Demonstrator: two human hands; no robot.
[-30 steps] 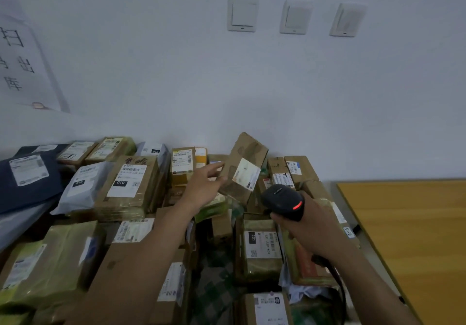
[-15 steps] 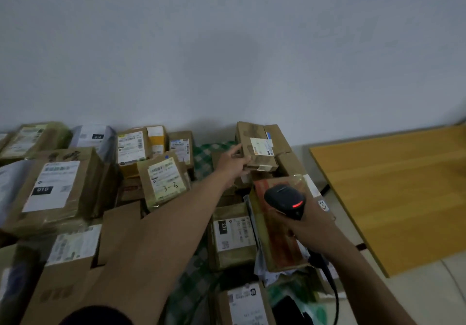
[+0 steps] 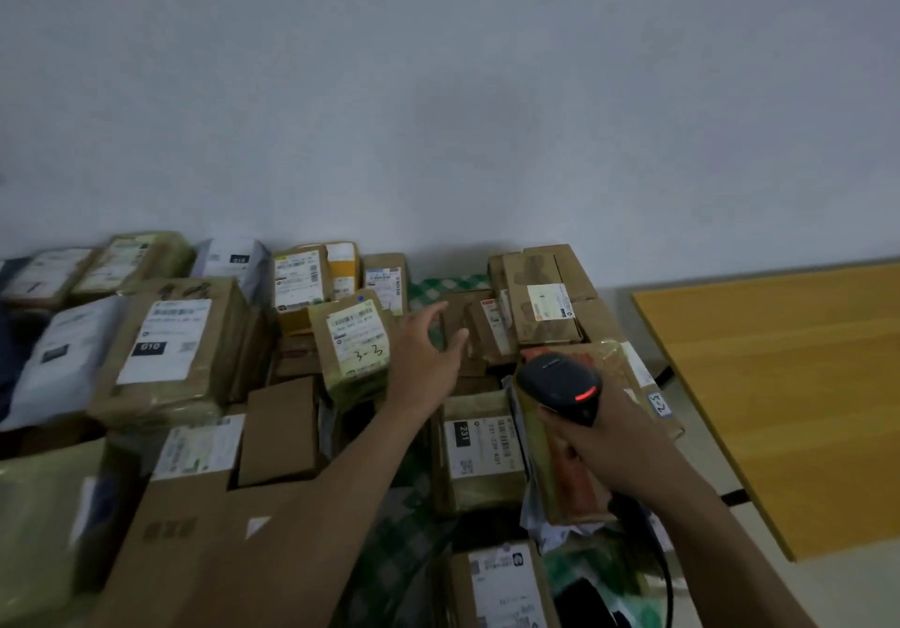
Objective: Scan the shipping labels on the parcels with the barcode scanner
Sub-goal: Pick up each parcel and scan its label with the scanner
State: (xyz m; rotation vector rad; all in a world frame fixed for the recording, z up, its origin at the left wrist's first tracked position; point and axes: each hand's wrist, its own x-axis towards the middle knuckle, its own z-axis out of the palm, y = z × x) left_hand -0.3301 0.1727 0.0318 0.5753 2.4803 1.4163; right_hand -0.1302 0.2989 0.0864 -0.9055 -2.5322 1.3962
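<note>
Many taped cardboard parcels with white shipping labels cover a green-checked surface. My right hand grips a black barcode scanner whose red light glows, held over a parcel with red print. My left hand reaches forward with fingers spread and holds nothing. It hovers between the parcel marked "3-3" and a brown box with a white label lying flat at the back. A parcel labelled "231" lies below my left hand.
A large box with a "010" label and grey mailer bags fill the left side. A wooden tabletop stands to the right. The scanner cable hangs down near my right forearm. A plain wall rises behind the pile.
My left hand let go of the brown labelled box, which now lies flat at the back, and drew back to the left with fingers spread. The scanner hand barely moved.
</note>
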